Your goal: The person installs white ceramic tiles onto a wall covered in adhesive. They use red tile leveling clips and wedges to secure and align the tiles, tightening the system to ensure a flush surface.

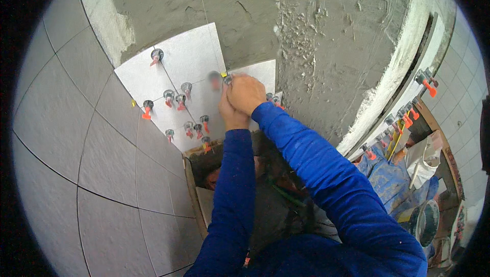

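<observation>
My two hands meet at the edge of a white wall tile (199,47). Fingers closed, my right hand (247,92) grips a tile leveler with a black round cap (227,79). My left hand (233,114) is just below, pressed against the right, its fingers pinched at the same leveler and partly hidden. Next to them sits a small yellow spacer (223,74). Another leveler (214,79) just left of the hands looks blurred. Several more levelers with red handles, such as one at the left edge (147,109), stand along the tile joints.
Grey tiles (102,159) cover the left wall. Bare grey mortar (235,11) lies above and right of the white tiles. At right, a row of levelers (400,116) lines a ledge beside a blue cloth (388,180), a white bag (424,159) and a bucket (427,223).
</observation>
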The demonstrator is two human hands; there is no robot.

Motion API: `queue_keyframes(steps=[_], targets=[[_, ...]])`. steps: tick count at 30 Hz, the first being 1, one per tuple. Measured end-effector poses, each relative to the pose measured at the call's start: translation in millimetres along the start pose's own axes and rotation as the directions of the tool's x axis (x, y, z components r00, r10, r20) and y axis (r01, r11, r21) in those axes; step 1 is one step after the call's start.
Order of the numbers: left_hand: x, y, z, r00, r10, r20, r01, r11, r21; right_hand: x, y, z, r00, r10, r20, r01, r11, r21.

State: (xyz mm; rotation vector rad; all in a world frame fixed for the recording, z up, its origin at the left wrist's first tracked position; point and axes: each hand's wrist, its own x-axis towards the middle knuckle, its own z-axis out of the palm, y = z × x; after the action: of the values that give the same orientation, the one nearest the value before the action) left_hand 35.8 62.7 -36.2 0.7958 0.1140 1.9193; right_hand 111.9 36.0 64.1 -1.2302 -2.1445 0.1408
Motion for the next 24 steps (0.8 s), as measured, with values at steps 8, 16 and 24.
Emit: queue_keyframes(steps=[8, 16, 24], targets=[[-2.0, 8.7, 18.5, 0.988, -0.151, 0.033, 0.153, 0.936, -0.317, 0.2, 3.8, 2.4, 0.996, -0.080, -0.042, 0.081, 0.997, 0.008], [-5.1, 18.0, 33.5, 0.980, -0.171, -0.099, 0.165, 0.984, -0.069, -1.6, 27.5, -27.2, 0.998, 0.007, 0.056, -0.021, 0.965, 0.261], [-5.8, 36.0, 35.8, 0.917, -0.394, -0.062, 0.299, 0.780, -0.549, 10.2, 65.5, -31.1, 0.892, 0.322, -0.316, -0.235, 0.930, 0.284]])
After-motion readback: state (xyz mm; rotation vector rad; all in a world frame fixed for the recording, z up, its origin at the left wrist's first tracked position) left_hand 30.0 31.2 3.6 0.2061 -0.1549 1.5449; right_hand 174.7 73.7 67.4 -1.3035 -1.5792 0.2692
